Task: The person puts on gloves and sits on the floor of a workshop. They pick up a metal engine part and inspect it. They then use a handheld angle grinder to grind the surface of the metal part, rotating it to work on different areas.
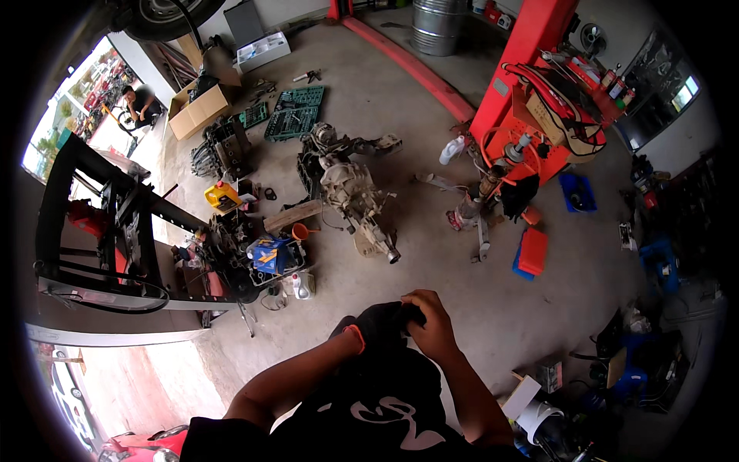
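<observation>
My left hand (pixel 377 323) wears a black glove with an orange-red cuff and is raised in front of my chest. Against its fingertips, my bare right hand (pixel 433 323) has its fingers bent round dark fabric that looks like the glove. The left fingers are hidden where the hands meet, so their shape is unclear. On the floor ahead lies a greasy metal gearbox (pixel 350 192), apart from both hands. Behind it an open green socket set (pixel 294 113) lies flat, and an engine block (pixel 219 150) stands to the left.
At the left are a yellow jug (pixel 222 196), a blue box (pixel 271 254), an orange funnel (pixel 302 231) and a white bottle (pixel 302 286). A red lift post (pixel 508 69) rises at the right, near a red bin (pixel 533 250). Someone (pixel 142 106) crouches by the doorway.
</observation>
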Demonstrator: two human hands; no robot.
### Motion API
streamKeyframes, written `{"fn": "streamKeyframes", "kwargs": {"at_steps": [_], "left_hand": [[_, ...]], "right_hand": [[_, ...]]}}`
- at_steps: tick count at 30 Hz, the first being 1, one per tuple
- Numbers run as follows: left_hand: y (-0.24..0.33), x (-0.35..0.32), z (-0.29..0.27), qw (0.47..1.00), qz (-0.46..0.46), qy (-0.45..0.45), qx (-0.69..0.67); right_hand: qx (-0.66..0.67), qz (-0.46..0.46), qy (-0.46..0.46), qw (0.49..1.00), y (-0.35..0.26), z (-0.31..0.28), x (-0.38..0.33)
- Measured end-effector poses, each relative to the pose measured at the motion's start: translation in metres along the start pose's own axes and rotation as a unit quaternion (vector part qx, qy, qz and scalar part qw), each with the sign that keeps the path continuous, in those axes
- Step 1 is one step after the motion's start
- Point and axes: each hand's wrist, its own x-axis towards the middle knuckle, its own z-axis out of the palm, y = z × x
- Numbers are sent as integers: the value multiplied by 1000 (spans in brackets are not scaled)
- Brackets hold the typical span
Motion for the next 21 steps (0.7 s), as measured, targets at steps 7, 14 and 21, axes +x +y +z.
{"fn": "streamKeyframes", "kwargs": {"at_steps": [7,14,21], "left_hand": [[-46,148,-20,966,-70,102,225],[-34,299,-64,853,-47,32,-518],[-47,399,-77,983,131,124,24]], "right_hand": [[-139,8,81,987,65,-73,94],[-155,203,-83,963,171,-163,208],[430,304,-92,845,173,-250,369]]}}
